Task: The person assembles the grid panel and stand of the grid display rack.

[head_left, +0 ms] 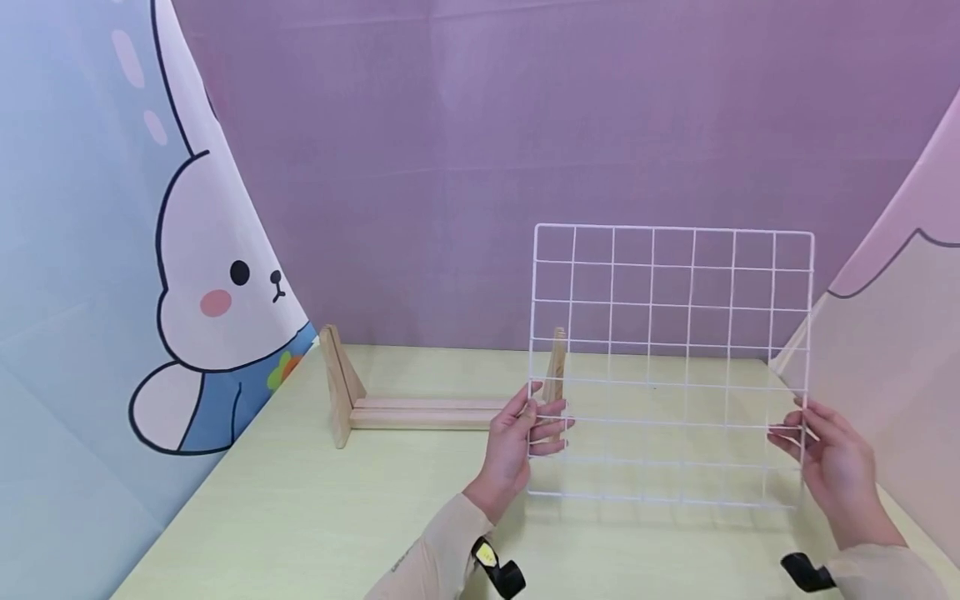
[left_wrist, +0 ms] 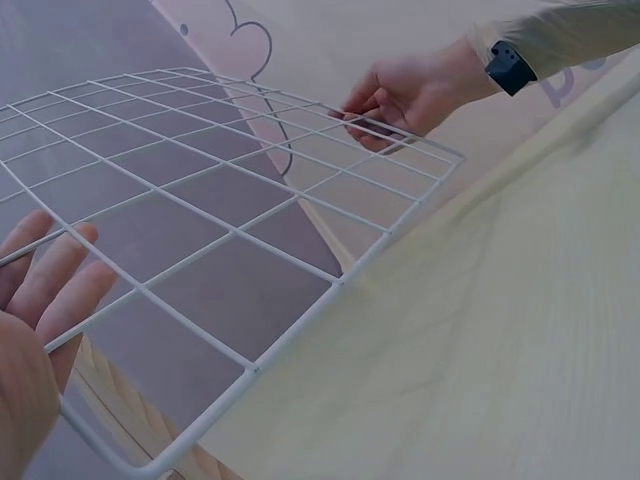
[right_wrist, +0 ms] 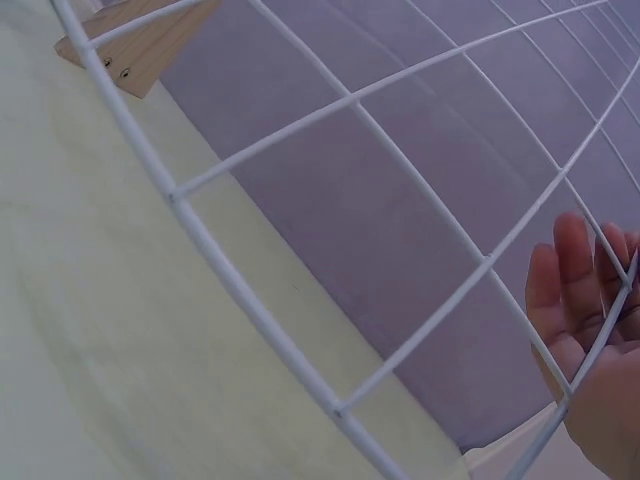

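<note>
A white wire grid panel stands nearly upright in front of me, held at both sides. My left hand grips its left edge low down, thumb in front and fingers reaching through the mesh. On the opposite edge, my right hand pinches the side wire at about the same height. In the right wrist view, that hand's fingers lie behind the wires. Behind the panel's left side is a wooden stand with two tapered ends joined by rails; its right end is partly hidden by the mesh and my left hand.
The pale yellow table carries the wooden stand toward its far side. A purple cloth backdrop rises behind the table, with a rabbit-printed cloth at left and a pink and cream one at right.
</note>
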Motion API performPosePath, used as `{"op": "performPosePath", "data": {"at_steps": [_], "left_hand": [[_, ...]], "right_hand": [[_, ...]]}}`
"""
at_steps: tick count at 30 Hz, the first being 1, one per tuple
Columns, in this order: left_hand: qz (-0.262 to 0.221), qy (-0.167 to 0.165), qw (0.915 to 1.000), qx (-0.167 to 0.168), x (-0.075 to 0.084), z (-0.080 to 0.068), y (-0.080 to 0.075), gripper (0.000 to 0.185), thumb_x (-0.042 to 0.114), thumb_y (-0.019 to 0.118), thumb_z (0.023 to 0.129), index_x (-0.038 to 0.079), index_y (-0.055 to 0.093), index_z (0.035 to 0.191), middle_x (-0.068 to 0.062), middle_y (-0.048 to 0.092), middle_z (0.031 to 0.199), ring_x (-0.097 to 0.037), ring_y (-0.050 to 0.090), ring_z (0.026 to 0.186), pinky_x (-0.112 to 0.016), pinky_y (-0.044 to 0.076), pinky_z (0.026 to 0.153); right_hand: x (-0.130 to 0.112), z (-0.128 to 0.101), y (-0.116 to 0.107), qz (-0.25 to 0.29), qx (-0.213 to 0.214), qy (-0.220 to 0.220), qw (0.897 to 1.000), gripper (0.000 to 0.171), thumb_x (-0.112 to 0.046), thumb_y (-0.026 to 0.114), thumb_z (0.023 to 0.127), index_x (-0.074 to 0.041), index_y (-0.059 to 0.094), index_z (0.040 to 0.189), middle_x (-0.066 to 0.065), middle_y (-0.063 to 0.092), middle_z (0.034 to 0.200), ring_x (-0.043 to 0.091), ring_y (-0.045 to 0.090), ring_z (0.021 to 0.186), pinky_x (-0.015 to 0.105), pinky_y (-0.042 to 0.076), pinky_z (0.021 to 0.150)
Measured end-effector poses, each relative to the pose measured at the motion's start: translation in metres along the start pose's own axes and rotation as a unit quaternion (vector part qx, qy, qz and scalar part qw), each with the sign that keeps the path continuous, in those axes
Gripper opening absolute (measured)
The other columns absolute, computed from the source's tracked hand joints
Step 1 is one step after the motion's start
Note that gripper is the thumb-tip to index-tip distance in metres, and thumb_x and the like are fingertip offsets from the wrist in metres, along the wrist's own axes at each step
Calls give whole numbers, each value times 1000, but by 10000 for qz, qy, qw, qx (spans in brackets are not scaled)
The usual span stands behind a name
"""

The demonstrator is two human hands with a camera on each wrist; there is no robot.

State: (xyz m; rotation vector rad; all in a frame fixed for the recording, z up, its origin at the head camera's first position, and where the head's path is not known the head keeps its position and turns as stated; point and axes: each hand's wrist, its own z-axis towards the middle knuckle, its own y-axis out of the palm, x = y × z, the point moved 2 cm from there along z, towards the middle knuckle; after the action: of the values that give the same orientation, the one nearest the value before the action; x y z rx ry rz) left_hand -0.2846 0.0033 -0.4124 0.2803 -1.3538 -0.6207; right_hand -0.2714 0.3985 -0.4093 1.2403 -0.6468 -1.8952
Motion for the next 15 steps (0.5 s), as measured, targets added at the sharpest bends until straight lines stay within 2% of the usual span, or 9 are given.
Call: {"op": "performPosePath", "data": {"at_steps": [2, 5, 7, 9, 10, 12, 13, 15], "left_hand": [[-35, 42, 10000, 23, 1, 1, 0, 31, 18, 45, 107, 7, 53, 134, -17, 71, 113, -22, 74, 89, -34, 60, 67], [-65, 53, 9999, 84, 2, 1, 0, 31, 17, 44, 107, 7, 53, 135, -16, 72, 112, -22, 74, 88, -34, 60, 66], [-49, 49, 9999, 113, 3, 2, -1, 31, 17, 44, 107, 7, 53, 135, -16, 72, 112, -23, 74, 89, -34, 60, 67], [-26, 46, 9999, 142, 3, 3, -2, 31, 17, 44, 107, 7, 54, 135, -16, 72, 112, -24, 73, 90, -35, 60, 68], [-21, 48, 9999, 148, 4, 3, -2, 31, 18, 45, 107, 8, 54, 135, -16, 72, 112, -24, 73, 90, -35, 60, 69], [-12, 68, 9999, 154, 5, 3, -2, 32, 17, 44, 107, 7, 53, 136, -16, 72, 112, -24, 73, 90, -35, 59, 69], [-38, 75, 9998, 161, 5, 3, -2, 33, 17, 43, 107, 7, 53, 137, -16, 72, 112, -24, 73, 90, -35, 59, 69], [-82, 84, 9998, 161, 7, 3, -2, 34, 16, 42, 108, 7, 51, 139, -15, 72, 113, -23, 74, 89, -34, 59, 69]], "right_hand": [[1, 1, 4, -144, 28, -128, 9998, 34, 7, 27, 105, 7, 60, 110, 24, 67, 86, 37, 71, 80, 47, 59, 76], [3, 4, 12, -722, 244, -339, 9965, 26, 7, 30, 104, 1, 54, 114, 19, 68, 86, 31, 71, 78, 41, 60, 72], [5, 5, 17, -1313, 361, -492, 9895, 22, 7, 33, 104, -3, 49, 116, 15, 69, 86, 25, 71, 78, 36, 60, 70], [7, 7, 21, -2042, 487, -655, 9755, 23, 8, 37, 102, -6, 46, 118, 9, 68, 88, 18, 70, 78, 29, 59, 67], [8, 8, 22, -2416, 540, -732, 9661, 25, 8, 40, 102, -8, 46, 119, 6, 67, 89, 15, 69, 79, 26, 58, 67], [10, 7, 26, -3216, 614, -908, 9405, 32, 9, 44, 100, -12, 44, 123, 0, 64, 95, 8, 65, 81, 20, 56, 67], [11, 6, 28, -3704, 676, -970, 9213, 36, 8, 46, 99, -11, 42, 129, -2, 61, 99, 5, 63, 84, 16, 54, 68], [13, 4, 33, -4889, 900, -991, 8620, 46, 2, 51, 99, -8, 36, 142, -10, 53, 106, 0, 56, 90, 10, 50, 72]]}}
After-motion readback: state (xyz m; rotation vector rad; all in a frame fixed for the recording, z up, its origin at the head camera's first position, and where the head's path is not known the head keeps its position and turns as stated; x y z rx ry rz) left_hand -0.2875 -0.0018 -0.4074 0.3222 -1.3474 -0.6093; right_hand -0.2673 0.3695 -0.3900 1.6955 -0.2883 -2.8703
